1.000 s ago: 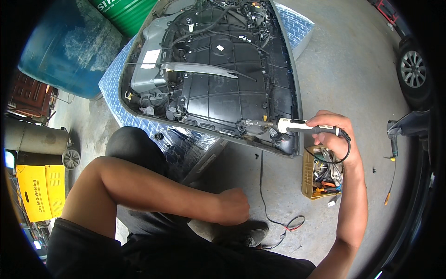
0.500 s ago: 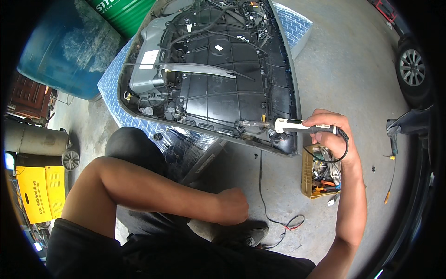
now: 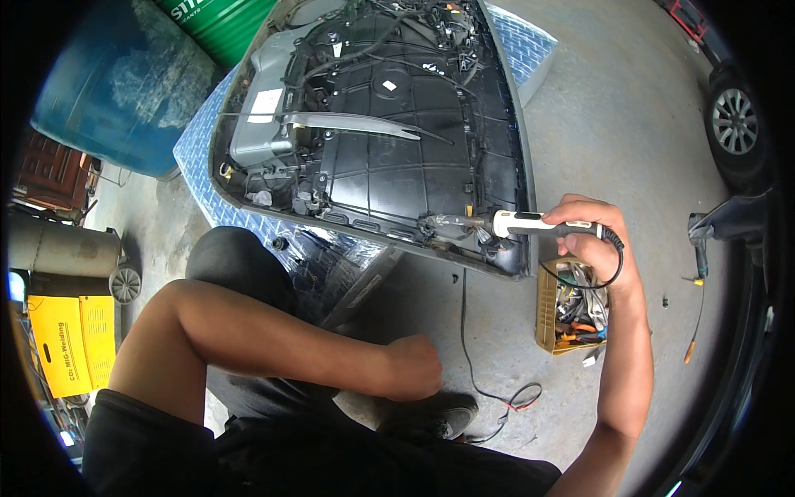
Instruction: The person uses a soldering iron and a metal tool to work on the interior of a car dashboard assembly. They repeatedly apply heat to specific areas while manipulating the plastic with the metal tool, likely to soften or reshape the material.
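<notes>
Before the panel (image 3: 377,182), I see the left hand (image 3: 416,367) fisted, any contents hidden; the tool (image 3: 517,224) overlies the panel's near edge, gripped in the curled right hand (image 3: 592,225). A snagging cord (image 3: 614,241) could jerk it astray.

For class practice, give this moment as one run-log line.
right hand: grips corded tool | tip: at black panel | left hand: curled

Shows dark lettering (image 3: 61,352) along the yellow casing (image 3: 98,340), white lettering (image 3: 190,10) on the green drum (image 3: 228,31); reads too small on the white label (image 3: 265,107) of the grey housing (image 3: 251,142).
</notes>
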